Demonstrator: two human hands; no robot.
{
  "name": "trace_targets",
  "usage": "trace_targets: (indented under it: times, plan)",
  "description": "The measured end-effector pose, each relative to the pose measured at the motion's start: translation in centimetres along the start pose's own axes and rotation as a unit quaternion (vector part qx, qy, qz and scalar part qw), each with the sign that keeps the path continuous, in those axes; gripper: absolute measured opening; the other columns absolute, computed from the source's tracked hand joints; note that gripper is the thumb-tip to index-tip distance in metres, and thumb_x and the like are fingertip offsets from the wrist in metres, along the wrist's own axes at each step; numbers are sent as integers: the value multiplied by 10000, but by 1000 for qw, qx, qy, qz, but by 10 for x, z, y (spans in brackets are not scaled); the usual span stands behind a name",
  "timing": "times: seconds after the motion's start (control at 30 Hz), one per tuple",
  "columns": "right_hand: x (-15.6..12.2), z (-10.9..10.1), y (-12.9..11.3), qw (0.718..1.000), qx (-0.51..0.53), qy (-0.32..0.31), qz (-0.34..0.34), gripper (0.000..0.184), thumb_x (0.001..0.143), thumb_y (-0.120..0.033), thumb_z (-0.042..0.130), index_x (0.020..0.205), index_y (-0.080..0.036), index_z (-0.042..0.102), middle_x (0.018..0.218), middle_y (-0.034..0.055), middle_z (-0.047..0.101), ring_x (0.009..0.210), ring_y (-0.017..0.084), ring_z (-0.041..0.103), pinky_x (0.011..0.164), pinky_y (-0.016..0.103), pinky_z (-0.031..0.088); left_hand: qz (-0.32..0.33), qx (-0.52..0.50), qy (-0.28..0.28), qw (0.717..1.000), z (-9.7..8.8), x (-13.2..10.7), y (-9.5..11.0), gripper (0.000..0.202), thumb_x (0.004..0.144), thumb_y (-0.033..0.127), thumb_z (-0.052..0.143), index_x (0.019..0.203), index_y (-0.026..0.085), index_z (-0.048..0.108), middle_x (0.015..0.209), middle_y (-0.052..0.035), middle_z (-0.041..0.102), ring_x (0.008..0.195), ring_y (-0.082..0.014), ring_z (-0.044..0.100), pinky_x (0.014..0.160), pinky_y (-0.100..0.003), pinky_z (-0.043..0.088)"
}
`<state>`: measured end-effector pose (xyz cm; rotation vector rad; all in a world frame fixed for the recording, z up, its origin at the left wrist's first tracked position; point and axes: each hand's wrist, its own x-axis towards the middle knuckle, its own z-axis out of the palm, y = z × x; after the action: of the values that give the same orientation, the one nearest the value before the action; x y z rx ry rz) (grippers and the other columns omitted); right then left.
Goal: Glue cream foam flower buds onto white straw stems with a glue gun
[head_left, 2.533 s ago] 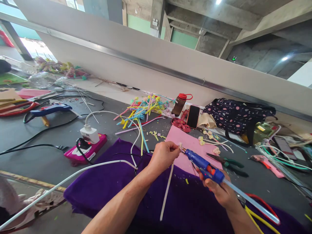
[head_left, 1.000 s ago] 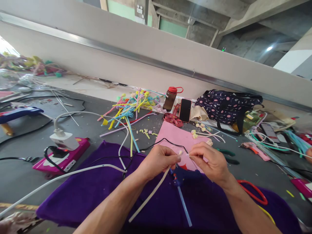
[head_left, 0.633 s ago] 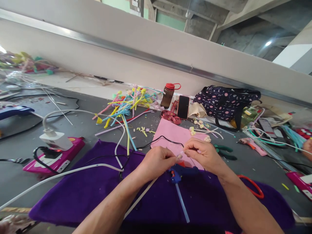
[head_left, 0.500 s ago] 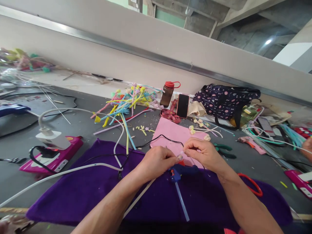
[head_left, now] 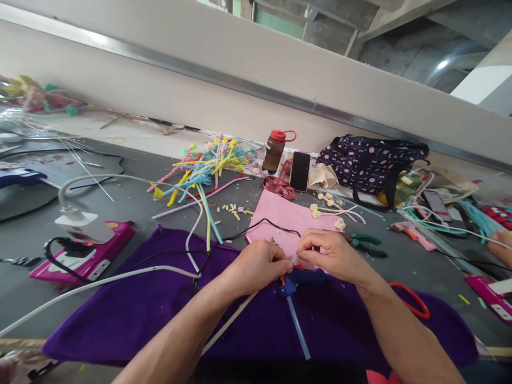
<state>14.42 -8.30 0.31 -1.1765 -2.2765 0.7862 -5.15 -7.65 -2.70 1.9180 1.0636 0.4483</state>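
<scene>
My left hand (head_left: 266,266) is closed in a pinch on a long pale fuzzy stem (head_left: 230,322), which runs down under the wrist. At its fingertips shows a small whitish-lilac piece (head_left: 295,260), too small to make out well. My right hand (head_left: 334,255) pinches at the other side of this piece, fingertips touching it. Just below the fingers lies a blue glue gun (head_left: 288,287) with an orange tip, a clear glue stick (head_left: 299,330) poking out of its back. Both rest over a purple cloth (head_left: 152,314); a pink sheet (head_left: 276,213) lies behind.
Several coloured fuzzy stems (head_left: 208,170) lie in a heap at the back. A bottle (head_left: 274,152), a phone (head_left: 300,170) and a patterned bag (head_left: 360,162) stand behind. Green-handled pliers (head_left: 366,245) lie right. Cords trail from a magenta power strip (head_left: 92,256). Another person's hand (head_left: 502,248) shows far right.
My right fingertips have come down and slightly left, onto the small pale piece. My left hand has stayed nearly still. The view has shifted slightly.
</scene>
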Motion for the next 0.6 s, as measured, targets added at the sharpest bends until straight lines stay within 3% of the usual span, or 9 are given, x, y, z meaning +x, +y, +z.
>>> trace_targets:
  times: [0.6]
  plan:
    - [1, 0, -3, 992, -89, -29, -82, 124, 803, -90, 542, 761, -182, 613, 769, -2, 624, 699, 115, 564, 636, 218, 393, -3, 1, 2, 1000, 0, -1, 1, 281, 724, 312, 480, 637, 134, 678, 501, 8, 565, 478, -93, 436, 456, -213, 241]
